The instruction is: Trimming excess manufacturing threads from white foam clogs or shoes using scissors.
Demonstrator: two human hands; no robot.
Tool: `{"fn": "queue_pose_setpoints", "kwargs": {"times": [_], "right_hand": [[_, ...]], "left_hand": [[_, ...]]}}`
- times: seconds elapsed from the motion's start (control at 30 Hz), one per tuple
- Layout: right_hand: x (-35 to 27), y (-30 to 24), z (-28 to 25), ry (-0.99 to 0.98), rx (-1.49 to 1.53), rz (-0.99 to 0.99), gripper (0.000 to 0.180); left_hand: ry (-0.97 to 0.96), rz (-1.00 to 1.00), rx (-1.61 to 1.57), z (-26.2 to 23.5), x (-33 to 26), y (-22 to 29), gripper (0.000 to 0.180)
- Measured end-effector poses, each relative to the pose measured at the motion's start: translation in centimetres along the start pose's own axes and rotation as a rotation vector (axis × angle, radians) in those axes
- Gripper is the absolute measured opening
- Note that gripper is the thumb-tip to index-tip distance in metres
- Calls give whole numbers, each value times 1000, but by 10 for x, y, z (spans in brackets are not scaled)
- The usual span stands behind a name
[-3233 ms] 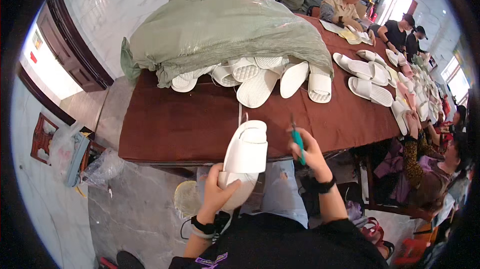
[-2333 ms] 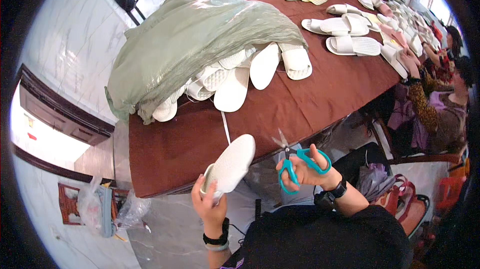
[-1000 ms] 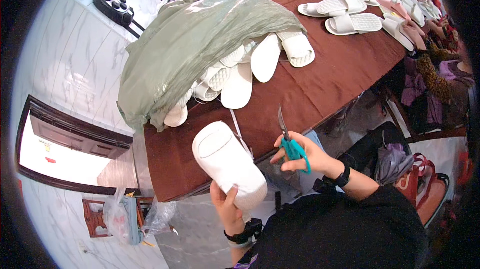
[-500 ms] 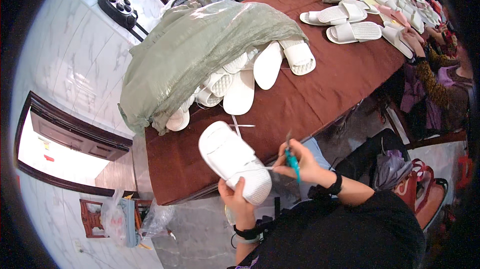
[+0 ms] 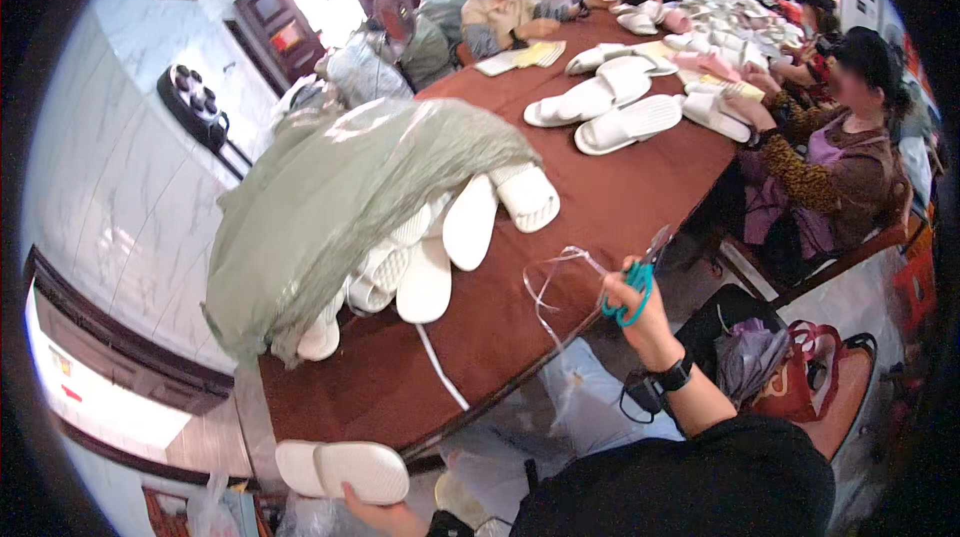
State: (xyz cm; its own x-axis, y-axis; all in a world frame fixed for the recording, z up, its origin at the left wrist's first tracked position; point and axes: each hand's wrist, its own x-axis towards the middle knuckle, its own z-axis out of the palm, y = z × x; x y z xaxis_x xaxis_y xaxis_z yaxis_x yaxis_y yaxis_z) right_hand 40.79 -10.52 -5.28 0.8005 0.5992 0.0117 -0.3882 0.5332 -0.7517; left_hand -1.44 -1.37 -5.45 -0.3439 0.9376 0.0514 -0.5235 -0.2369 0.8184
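Observation:
My left hand [image 5: 378, 514] is closed on a pair of white slippers or a single white slipper [image 5: 362, 471], I cannot tell which, at the table's near left corner. Teal-handled scissors [image 5: 630, 303] sit in my right hand [image 5: 652, 335], their blades pointing up and away past the table's right edge. From the same hand a thin, shiny plastic strip [image 5: 545, 287] trails in loops over the brown cloth. Left of centre, a large grey-green sack [image 5: 340, 197] lies on its side, with several white slippers [image 5: 424, 282] spilling from its mouth.
A brown cloth [image 5: 570, 207] covers the long table. Another white strip [image 5: 441, 367] lies near its front edge. More slippers [image 5: 630, 125] spread toward the far end, where several people sit. One person [image 5: 800, 167] works at the right side. Bags [image 5: 810, 377] rest on a seat below right.
My left hand has carried the white footwear down and left. My right hand has moved up and right with the scissors, drawing the strip along. The view has tilted upward.

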Motion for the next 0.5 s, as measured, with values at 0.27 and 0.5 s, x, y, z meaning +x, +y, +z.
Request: {"fn": "queue_pose_setpoints", "kwargs": {"times": [0.27, 0.5], "right_hand": [[-53, 39, 47, -738, -415, 223, 34], [-82, 57, 70, -1059, -364, 324, 31]], "left_hand": [[-169, -546, 219, 98, -82, 36, 56], [-553, -1071, 124, 29, -71, -41, 63]]}}
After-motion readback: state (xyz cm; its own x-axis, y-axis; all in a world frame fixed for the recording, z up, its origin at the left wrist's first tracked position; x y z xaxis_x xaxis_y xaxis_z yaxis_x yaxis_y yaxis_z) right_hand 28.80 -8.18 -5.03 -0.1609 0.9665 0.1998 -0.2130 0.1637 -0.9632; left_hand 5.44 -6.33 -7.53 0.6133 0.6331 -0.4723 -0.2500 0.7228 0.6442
